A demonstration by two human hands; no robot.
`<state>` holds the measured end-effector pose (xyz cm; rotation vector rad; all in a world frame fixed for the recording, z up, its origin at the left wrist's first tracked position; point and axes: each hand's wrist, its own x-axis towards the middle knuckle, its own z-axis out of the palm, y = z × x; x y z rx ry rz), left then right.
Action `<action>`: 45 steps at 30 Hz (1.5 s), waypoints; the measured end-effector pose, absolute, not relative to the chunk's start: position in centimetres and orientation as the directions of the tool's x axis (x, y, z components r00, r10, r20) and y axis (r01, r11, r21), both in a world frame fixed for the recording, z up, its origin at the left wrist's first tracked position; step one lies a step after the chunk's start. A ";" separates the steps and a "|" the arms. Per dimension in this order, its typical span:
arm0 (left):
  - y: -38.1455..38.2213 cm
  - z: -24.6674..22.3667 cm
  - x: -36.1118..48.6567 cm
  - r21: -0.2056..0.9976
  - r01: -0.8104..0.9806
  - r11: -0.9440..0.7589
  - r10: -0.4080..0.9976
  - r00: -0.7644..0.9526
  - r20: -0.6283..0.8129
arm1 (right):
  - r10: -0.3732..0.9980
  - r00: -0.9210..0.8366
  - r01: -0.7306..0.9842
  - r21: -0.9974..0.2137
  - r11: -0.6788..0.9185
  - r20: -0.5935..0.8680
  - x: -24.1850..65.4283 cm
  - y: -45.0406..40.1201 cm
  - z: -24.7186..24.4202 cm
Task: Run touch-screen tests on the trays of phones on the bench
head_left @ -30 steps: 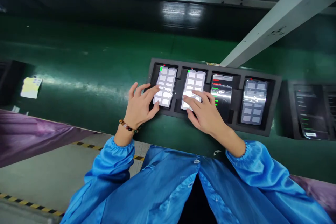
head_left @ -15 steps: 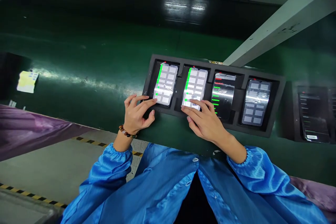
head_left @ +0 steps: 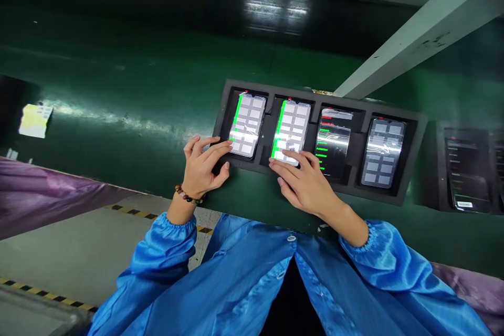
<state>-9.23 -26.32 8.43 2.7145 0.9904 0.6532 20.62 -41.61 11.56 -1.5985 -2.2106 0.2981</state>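
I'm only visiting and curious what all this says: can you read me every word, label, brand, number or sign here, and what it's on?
Nothing can be read with certainty.
First phone and second phone from the left in the tray: screen marks too small.
Third phone: red and green lines, too small.
Fourth phone: screen too faint.
Phone right of this tray: faint lines and a white label, too blurred.
Yellowish paper: marks too blurred.
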 end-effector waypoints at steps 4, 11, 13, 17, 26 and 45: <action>-26.4 8.2 -10.1 0.297 0.517 -0.803 0.595 0.675 0.435 | 0.946 -0.258 0.865 -0.390 0.316 0.194 20.7 -42.6 11.4; -26.7 8.1 -9.6 0.317 0.480 -0.818 0.574 0.722 0.387 | 0.969 -0.099 0.886 -0.423 0.189 0.226 22.7 -44.5 11.4; -27.0 8.1 -8.6 0.361 0.468 -0.807 0.576 0.759 0.303 | 0.970 -0.072 0.889 -0.426 0.168 0.233 23.0 -44.9 11.3; -27.3 8.5 -6.7 0.396 0.409 -0.822 0.518 0.826 0.223 | 0.966 -0.101 0.888 -0.416 0.196 0.238 22.2 -44.2 11.2; -26.9 8.4 -9.3 0.347 0.508 -0.788 0.605 0.745 0.282 | 0.962 -0.107 0.876 -0.435 0.210 0.250 21.6 -43.0 11.2; -25.2 9.4 -7.5 0.367 0.629 -0.685 0.722 0.655 0.223 | 0.931 0.252 0.849 -0.521 -0.083 0.263 20.2 -40.9 11.1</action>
